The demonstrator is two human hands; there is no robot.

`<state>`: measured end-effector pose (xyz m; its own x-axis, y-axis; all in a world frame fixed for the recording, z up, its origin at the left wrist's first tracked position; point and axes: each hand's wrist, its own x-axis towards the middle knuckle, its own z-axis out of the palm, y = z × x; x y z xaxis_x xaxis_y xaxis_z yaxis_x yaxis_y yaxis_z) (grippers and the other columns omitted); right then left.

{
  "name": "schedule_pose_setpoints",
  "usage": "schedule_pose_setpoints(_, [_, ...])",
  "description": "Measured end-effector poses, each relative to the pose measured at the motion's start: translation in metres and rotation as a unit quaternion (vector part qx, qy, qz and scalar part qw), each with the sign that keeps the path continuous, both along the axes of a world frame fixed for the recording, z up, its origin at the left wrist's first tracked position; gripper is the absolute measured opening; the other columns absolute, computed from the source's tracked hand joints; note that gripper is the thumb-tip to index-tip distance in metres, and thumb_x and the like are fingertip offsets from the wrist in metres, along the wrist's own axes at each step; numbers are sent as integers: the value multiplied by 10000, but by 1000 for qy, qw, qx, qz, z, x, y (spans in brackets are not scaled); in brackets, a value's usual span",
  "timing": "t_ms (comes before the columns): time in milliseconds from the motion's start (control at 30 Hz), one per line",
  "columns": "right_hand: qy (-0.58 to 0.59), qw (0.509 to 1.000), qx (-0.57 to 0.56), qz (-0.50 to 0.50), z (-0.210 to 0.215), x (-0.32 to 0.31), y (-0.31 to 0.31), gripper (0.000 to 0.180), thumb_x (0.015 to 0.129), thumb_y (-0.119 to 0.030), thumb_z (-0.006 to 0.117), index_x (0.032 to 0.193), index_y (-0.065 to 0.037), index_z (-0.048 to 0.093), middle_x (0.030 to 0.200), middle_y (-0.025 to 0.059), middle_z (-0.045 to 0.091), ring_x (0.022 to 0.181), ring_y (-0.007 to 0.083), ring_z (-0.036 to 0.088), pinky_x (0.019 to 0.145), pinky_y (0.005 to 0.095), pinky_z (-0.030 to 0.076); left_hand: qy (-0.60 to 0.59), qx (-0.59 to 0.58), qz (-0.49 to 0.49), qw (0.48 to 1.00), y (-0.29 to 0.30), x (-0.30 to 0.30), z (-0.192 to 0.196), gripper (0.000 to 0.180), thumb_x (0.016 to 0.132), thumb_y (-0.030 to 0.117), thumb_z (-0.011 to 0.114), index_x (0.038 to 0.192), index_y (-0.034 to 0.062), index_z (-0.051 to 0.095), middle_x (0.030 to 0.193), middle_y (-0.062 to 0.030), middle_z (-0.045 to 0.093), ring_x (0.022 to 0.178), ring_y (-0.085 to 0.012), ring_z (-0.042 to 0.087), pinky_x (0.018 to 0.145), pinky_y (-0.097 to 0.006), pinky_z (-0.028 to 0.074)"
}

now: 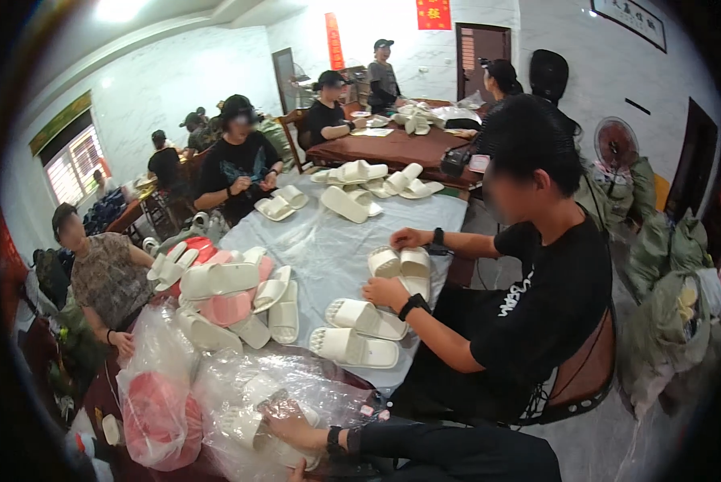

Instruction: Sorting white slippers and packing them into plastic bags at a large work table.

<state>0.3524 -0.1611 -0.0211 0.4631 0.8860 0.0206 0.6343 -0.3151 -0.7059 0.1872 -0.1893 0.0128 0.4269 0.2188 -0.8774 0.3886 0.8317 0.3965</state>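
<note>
At the bottom of the head view, my right hand [290, 425], with a black band at the wrist, reaches in from the right and grips a white slipper [244, 424]. Clear plastic film [216, 373] lies around and over this slipper and others beside it, blurring their outlines. Only a bit of my left hand [297, 471] shows at the lower edge, just below the right; its fingers are mostly hidden. Left of them sits a clear bag with pink contents [164, 418]. Beyond the film is a heap of white slippers [220, 279] with some pink slippers [230, 308].
Across the plastic-covered table [312, 265], a person in black [529, 297] at the right handles white slippers [401, 269]. Two slipper pairs [354, 347] lie nearer. Another person [112, 273] sits at the left. Full sacks [666, 321] and a fan [616, 142] stand at the right.
</note>
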Motion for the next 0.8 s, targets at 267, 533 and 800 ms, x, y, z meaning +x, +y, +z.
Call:
schedule_pose_setpoints(267, [-113,961,247,59,50,-1,-91,460,871,-203,521,1301,-63,435,1192,196,497,1052,408,503,890,461,406,-183,1,101,978,-16,8,9,494,847,522,540,1011,59,591,759,-69,614,460,-144,494,367,-250,397])
schedule_pose_setpoints(533, [-309,864,291,272,54,5,-127,437,854,-271,557,1229,-50,519,1140,196,546,996,383,541,864,483,417,-332,7,219,917,-15,2,24,416,937,352,439,1206,43,512,1115,-108,607,942,-224,599,813,-365,498])
schedule_pose_setpoints(800, [-136,969,87,186,91,-7,-116,438,819,-240,595,1226,-93,526,1150,126,570,1077,345,515,887,473,380,-403,91,171,895,-23,-2,27,374,862,73,570,1222,13,491,1117,-116,594,966,-227,609,807,-347,524])
